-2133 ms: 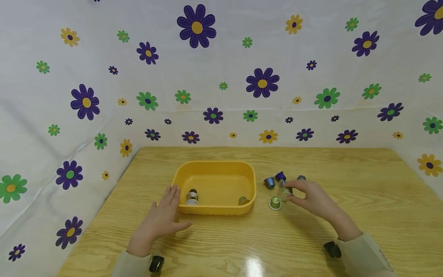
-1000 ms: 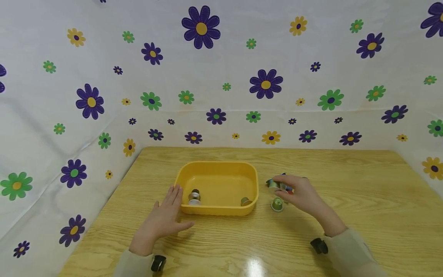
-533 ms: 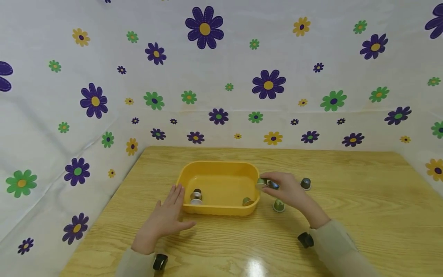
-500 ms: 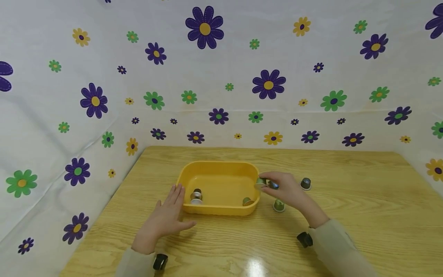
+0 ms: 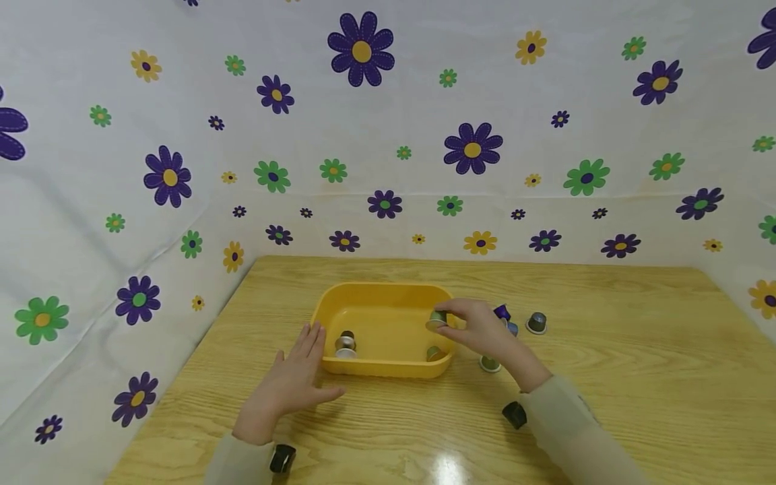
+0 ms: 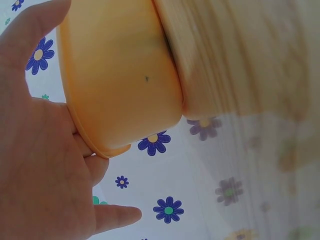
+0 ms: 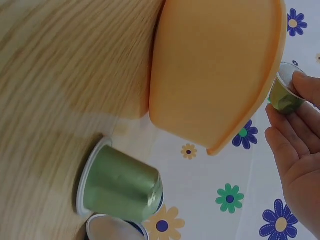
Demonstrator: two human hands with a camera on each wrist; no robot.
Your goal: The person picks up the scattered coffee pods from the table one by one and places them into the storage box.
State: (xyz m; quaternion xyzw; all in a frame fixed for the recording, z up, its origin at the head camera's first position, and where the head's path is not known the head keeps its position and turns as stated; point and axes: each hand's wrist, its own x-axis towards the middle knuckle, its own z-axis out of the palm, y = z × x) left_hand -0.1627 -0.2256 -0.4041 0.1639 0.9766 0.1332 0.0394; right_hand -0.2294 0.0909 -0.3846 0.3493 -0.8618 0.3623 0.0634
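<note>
My right hand (image 5: 481,330) pinches a green coffee capsule (image 5: 437,319) between thumb and fingers, over the right end of a yellow plastic tub (image 5: 388,368). In the right wrist view the held capsule (image 7: 286,89) shows its pale lid side, level with the tub's rim. My left hand (image 5: 287,384) rests on the tub's left front corner, fingers straight over the rim and thumb stretched out. Inside the tub, a few capsules (image 5: 345,345) sit at the left, and a green-gold capsule (image 5: 433,353) lies in the right front corner.
Right of the tub, a green capsule (image 5: 490,364), partly behind my right hand, stands on the wooden table (image 5: 606,377). Blue and purple capsules (image 5: 502,312) lie behind it, and a grey capsule (image 5: 537,322) stands farther right. A flowered cloth (image 5: 388,121) hangs behind the table.
My right hand has picked up the green capsule from the group on the right and carried it left over the tub's rim. My left hand has stayed at the tub.
</note>
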